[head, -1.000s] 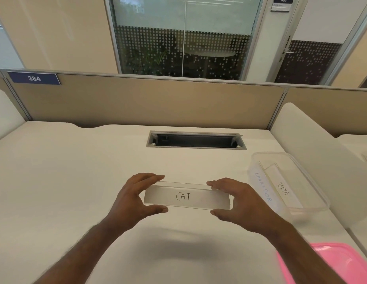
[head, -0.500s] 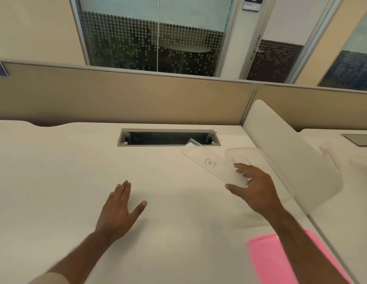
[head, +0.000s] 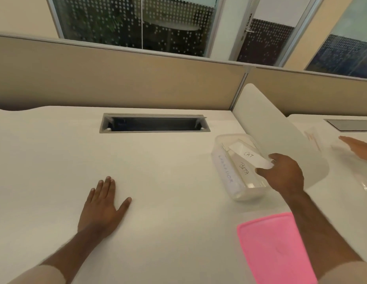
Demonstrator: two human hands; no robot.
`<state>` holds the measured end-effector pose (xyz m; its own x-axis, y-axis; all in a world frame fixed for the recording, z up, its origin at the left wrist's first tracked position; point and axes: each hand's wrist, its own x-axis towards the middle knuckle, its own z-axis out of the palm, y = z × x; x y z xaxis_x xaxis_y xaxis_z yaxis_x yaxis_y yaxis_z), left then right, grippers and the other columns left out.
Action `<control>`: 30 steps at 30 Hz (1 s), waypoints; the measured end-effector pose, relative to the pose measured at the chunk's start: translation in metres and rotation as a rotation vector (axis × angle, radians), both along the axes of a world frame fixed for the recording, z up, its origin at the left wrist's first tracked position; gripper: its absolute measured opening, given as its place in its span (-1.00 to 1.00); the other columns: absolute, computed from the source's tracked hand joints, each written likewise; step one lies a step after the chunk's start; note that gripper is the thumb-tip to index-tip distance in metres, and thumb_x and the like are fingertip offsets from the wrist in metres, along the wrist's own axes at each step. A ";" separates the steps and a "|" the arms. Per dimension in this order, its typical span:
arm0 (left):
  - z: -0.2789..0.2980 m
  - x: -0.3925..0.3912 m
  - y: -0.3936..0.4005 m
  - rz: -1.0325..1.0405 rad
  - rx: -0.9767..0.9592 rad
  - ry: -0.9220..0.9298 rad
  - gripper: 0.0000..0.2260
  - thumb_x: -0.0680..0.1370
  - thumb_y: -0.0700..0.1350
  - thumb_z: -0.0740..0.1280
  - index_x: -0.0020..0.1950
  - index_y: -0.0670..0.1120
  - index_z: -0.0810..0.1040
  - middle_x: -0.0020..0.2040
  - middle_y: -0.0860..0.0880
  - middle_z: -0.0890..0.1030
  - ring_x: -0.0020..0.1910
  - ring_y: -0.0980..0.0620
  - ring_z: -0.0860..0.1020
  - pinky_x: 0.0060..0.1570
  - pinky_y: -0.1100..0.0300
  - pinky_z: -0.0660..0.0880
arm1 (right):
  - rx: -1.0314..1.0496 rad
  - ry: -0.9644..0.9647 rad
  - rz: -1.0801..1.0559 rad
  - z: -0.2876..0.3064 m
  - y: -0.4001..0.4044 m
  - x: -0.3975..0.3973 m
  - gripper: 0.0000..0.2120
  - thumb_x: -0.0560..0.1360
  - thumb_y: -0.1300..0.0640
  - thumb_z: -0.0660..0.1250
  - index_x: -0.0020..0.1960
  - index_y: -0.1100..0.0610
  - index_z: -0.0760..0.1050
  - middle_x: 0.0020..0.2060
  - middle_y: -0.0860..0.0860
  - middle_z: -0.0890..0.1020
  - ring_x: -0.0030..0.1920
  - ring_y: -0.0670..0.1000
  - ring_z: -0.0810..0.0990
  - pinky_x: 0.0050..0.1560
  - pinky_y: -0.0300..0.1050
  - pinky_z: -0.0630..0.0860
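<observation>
A clear plastic box [head: 232, 192] stands on the white desk [head: 158, 181] at the right. Inside it lie cards marked LABRADOR [head: 225, 171] and BETA [head: 244, 168]. My right hand [head: 285, 173] pinches the near end of a clear card marked CAT [head: 248, 155] and holds it tilted inside the box, over the other cards. Flat on the desk at the left rests my left hand [head: 102, 206], fingers straight, holding nothing.
A pink lid [head: 268, 247] lies at the near right edge. A cable slot [head: 154, 124] opens at the desk's back. A rounded white divider [head: 270, 128] rises right of the box. Beyond it, another person's hand [head: 356, 148] reaches over the neighbouring desk.
My right hand carried the CAT card right and down into the box. My left hand let go of the card earlier and now lies flat on the desk. The view turned right.
</observation>
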<state>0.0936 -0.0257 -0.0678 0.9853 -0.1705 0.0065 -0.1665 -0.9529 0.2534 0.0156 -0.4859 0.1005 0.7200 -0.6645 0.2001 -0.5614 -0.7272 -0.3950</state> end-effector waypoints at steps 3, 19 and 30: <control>0.001 0.000 -0.001 0.005 0.008 0.000 -0.18 0.53 0.41 -0.13 0.62 -0.11 -0.06 0.63 0.02 -0.08 0.60 0.07 -0.12 0.56 0.08 -0.13 | -0.067 0.056 0.027 -0.003 0.004 0.007 -0.36 0.26 0.04 0.56 0.30 0.16 0.49 0.12 0.14 0.62 0.12 0.20 0.60 0.08 0.06 0.52; 0.003 -0.001 -0.002 0.013 0.001 -0.004 -0.20 0.54 0.39 -0.12 0.62 -0.10 -0.06 0.63 0.02 -0.07 0.60 0.08 -0.11 0.56 0.08 -0.11 | -0.148 0.282 -0.002 -0.019 0.006 0.020 -0.43 0.27 0.06 0.58 0.13 0.26 0.41 0.03 0.20 0.57 0.03 0.26 0.60 -0.04 0.07 0.53; 0.002 -0.001 -0.001 0.013 0.003 -0.013 -0.16 0.50 0.42 -0.18 0.62 -0.10 -0.04 0.63 0.03 -0.05 0.60 0.08 -0.10 0.56 0.09 -0.11 | 0.046 0.366 0.004 -0.046 -0.012 0.028 -0.67 0.42 0.10 0.43 0.13 0.19 0.52 0.10 0.12 0.62 0.12 0.18 0.57 0.01 -0.04 0.48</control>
